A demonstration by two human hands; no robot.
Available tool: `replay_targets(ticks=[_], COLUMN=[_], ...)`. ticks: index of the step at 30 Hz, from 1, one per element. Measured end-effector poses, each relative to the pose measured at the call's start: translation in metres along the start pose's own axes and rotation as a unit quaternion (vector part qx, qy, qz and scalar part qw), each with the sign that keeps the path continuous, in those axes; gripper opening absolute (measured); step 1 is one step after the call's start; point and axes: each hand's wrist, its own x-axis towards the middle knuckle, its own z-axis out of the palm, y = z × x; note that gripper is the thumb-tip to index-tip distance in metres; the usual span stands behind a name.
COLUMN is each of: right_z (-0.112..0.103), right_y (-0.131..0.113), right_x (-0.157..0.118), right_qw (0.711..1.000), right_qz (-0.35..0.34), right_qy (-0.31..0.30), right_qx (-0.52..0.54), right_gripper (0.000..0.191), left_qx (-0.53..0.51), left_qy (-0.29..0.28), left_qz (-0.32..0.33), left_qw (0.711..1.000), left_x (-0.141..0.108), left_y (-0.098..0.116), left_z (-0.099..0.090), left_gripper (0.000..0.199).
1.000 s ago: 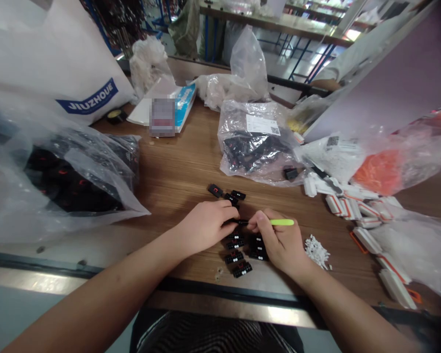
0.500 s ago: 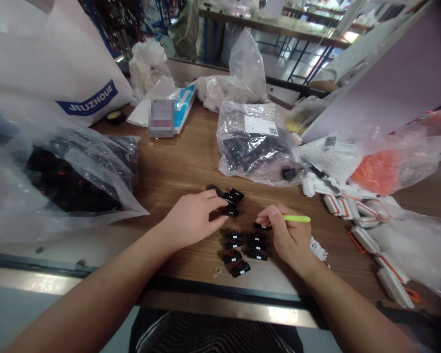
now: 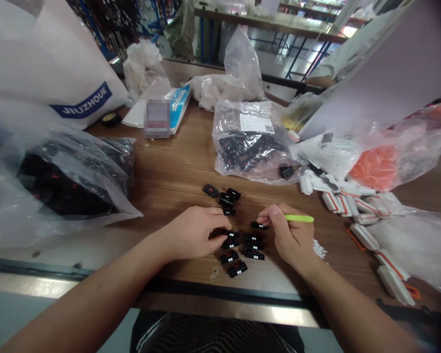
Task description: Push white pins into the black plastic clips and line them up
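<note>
My left hand (image 3: 196, 231) has its thumb and fingers around the left end of a black connector (image 3: 232, 235) with white dots, top of the left column. My right hand (image 3: 288, 235) grips a yellow-green pen-like stick (image 3: 299, 218); its tip is hidden by the fingers. Those fingertips also touch a black connector (image 3: 257, 225). Between the hands lie two short columns of black connectors, among them one at lower left (image 3: 237, 269) and one at right (image 3: 254, 254). A loose group of black connectors (image 3: 227, 200) lies beyond my left hand.
A clear bag of black parts (image 3: 250, 147) lies ahead, another open bag (image 3: 69, 181) at left. White-and-orange parts (image 3: 365, 238) and a bag of orange pieces (image 3: 375, 166) are at right. Small white pieces (image 3: 319, 249) lie beside my right wrist. The table edge (image 3: 220, 306) is in front.
My left hand has moved toward me, from the loose far group to the top of the left column. My right hand keeps the stick at the same connector. The view has shifted slightly.
</note>
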Motion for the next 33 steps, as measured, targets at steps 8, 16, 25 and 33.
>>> replay_targets(ticks=[8, 16, 25, 33], right_z=[0.004, 0.008, 0.01, 0.011], right_y=[-0.01, -0.015, -0.015, -0.02], right_x=[-0.005, -0.004, -0.004, -0.002], right_qw=[0.996, 0.994, 0.992, 0.983], right_qz=[0.016, -0.011, -0.028, -0.077], right_qy=[-0.078, -0.111, -0.119, -0.156], right_qx=[0.026, -0.011, -0.015, -0.065], right_gripper=[0.033, 0.033, 0.03, 0.03], left_qx=[0.037, 0.035, 0.036, 0.038], left_qy=[0.049, 0.057, 0.052, 0.054], left_qz=[-0.028, -0.036, -0.038, -0.038], left_qw=[0.998, 0.997, 0.997, 0.997], left_x=[0.004, 0.005, 0.005, 0.005], left_y=[-0.003, 0.0, 0.0, 0.001], left_z=[0.012, 0.013, 0.013, 0.013], left_gripper=[0.013, 0.013, 0.014, 0.01])
